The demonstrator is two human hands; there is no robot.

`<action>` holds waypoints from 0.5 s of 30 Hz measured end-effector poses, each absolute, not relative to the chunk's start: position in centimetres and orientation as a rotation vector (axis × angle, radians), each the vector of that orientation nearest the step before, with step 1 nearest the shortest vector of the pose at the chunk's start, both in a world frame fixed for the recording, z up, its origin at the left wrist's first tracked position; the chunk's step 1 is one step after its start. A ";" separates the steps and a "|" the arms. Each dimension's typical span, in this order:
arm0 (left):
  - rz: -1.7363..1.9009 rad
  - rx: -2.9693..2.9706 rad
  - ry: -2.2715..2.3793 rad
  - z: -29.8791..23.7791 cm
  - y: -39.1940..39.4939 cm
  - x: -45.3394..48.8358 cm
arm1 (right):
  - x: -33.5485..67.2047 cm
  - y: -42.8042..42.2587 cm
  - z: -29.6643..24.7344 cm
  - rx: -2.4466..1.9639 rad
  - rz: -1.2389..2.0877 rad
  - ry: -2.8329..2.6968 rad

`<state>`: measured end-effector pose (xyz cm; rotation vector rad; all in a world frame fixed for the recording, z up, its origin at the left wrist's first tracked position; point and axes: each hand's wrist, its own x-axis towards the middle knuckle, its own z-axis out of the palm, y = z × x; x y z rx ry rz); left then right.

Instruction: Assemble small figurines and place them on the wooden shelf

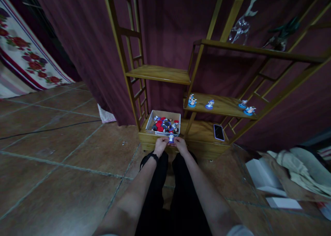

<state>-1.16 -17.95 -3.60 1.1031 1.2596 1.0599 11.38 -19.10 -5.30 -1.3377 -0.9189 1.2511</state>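
A small purple and white figurine (171, 137) stands upright between my two hands, just in front of the box. My left hand (161, 144) pinches it from the left side, and a dark band circles that wrist. From the right, the fingers of my right hand (180, 144) close on the same figurine. Behind them, an open cardboard box (150, 120) holds a heap of figurines with red, dark and purple bases. On the shelf at right, a purple figurine (210, 105) sits alone, with blue-based figurines (192, 101) to its left and more blue-based ones (249, 110) to its right.
The wooden shelf unit (157, 74) rises ahead, its posts and ladder-like sides around the box. A phone (218, 132) lies on the low board. A glass ornament (240, 29) stands on the upper shelf. White boxes (266, 177) and cloth lie on the tiled floor at right.
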 end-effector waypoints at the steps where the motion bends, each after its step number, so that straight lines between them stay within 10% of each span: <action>1: 1.083 1.049 1.215 -3.7 -18.0 -1.0 | 11.3 -19.1 -5.2 -1.316 1.253 -0.880; 15: 1.194 0.861 1.035 -4.3 -18.1 -0.6 | 11.2 -19.6 -4.2 -1.085 1.249 -0.599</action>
